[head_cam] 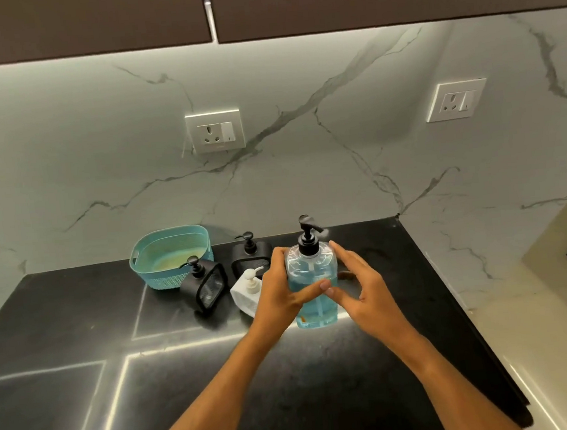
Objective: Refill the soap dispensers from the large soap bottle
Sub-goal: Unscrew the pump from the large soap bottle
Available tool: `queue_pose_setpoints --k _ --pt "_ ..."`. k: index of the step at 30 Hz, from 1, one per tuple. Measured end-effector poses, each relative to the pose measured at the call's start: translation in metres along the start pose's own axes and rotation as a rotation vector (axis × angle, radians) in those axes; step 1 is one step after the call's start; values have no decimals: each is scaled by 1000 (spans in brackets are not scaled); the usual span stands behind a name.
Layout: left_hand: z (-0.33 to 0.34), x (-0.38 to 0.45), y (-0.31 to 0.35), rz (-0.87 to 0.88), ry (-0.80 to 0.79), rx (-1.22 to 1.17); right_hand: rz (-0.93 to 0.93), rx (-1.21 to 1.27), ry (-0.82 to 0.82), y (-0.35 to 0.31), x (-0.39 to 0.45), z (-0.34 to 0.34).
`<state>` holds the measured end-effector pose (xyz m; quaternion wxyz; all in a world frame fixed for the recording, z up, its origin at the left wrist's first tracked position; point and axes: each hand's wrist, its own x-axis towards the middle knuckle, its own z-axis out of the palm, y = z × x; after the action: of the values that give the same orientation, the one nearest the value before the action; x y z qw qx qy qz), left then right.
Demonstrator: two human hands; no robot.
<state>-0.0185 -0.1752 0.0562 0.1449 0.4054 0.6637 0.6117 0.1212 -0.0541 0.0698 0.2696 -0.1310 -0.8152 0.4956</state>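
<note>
Fingers and thumbs of both hands are curled round the clear body of the soap bottle (312, 282), the left hand (282, 292) gripping its left side and the right hand (356, 284) its right, with the two thumbs meeting across the front face. The bottle is held upright, and whether its base rests on the counter (324, 382) cannot be told. It is filled with blue liquid nearly to the shoulder, and its black pump (308, 235) is seated in the neck. It stands toward the back of the counter, right of the middle and well in from the right edge. Three dispensers are grouped just to its left: a white one (249, 291) partly hidden behind the left hand, a black one (206, 283) further left, and a second black one (249, 255) behind them, nearer the back edge. All three are shown with their pumps in place. A teal basket (171, 255) sits at the back edge beside them, below a wall socket (214, 130). Since no pump has been removed, from bottle or dispensers, the task is judged to be at its start: the bottle has only been taken in hand. Opening, pouring into each dispenser and closing are all judged to remain.
</note>
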Motion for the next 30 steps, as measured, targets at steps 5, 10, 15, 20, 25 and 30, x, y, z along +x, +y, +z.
queue_pose_setpoints --k 5,10,15,20,25,30 --pt "-7 -13 2 8 95 40 -121 -23 163 -44 4 7" --pt "-5 -23 0 44 106 131 -70 -282 323 -71 18 30" --pt "-7 -28 8 32 81 94 -27 -295 324 -75 23 32" --pt "-14 -28 11 -5 58 24 25 -63 83 -89 27 10" --pt "-12 -24 17 2 88 79 42 -282 187 -97 27 11" --pt "-9 -22 22 -4 135 62 -15 -175 240 -94 28 8"
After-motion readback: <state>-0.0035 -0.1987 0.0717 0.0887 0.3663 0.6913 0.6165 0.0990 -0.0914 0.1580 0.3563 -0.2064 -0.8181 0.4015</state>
